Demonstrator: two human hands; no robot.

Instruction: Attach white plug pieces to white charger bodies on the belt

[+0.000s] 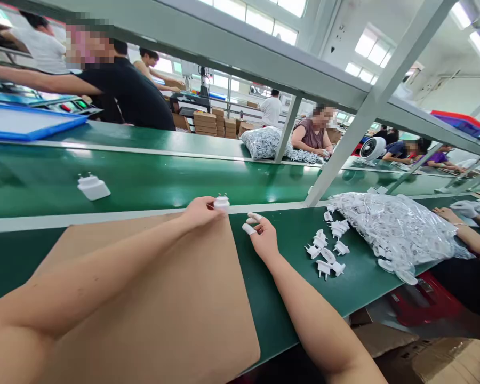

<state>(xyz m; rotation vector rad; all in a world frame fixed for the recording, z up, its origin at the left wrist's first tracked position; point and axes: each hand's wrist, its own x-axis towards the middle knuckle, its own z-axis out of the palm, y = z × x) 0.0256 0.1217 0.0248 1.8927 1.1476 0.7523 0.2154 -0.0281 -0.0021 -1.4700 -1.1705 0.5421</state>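
So, closest to me there's a big flat cardboard sheet (pixel 184 314), lying under the left forearm and running right up to below the left fingers. It sits on a green bench (pixel 260 314), which shows bare just below the right fingers. Off to the right of the fingers and lower down, some cardboard boxes (pixel 456 360) and a red stool (pixel 428 301) are tucked by the bench.

Right hand (pixel 264 237) is over the bench, thumb and index a little apart, both wearing white finger cots (pixel 248 229). Well to the right of those fingertips is a loose scatter of white plug pieces (pixel 320 240), and just past them a fat clear bag (pixel 396 229) stuffed with white parts. A co-worker's hand (pixel 448 215) is at its far end.

Left hand (pixel 202 210) has its fingers pinched on a white plug adapter (pixel 221 202), prongs up, right by the pale rail (pixel 264 207) at the belt's edge. Beyond the fingertips is the green belt (pixel 164 176), with a second adapter (pixel 94 188) on it, well left of the left fingers. Further out: a blue-rimmed tray (pixel 32 136) far left, and another bag of parts (pixel 263 142) past the fingers, near a seated person (pixel 312 133).
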